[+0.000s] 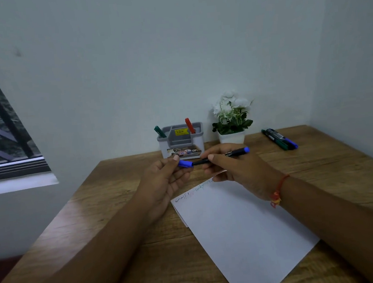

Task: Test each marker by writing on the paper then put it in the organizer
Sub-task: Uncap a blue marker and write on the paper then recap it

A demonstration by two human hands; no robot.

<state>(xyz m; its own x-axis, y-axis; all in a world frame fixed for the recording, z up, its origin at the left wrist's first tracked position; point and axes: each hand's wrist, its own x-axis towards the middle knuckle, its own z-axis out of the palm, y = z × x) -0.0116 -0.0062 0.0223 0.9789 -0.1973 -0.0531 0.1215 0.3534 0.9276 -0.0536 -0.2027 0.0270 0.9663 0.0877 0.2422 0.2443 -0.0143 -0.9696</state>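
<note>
Above a wooden table (110, 206), the left hand (168, 179) pinches a blue cap (185, 163) at one end of a black marker (227, 154), whose barrel the right hand (235, 168) grips. A red thread bracelet (277, 195) circles the right wrist. A white paper (245, 231) lies near, with faint scribbles along its far edge. Far behind the hands stands a grey organizer (182, 139) holding a green marker (160, 132) on its left and a red marker (189, 125) on its right. A potted white-flowered plant (230, 117) sits just right of it. Loose markers (280, 138) lie far right.
</note>
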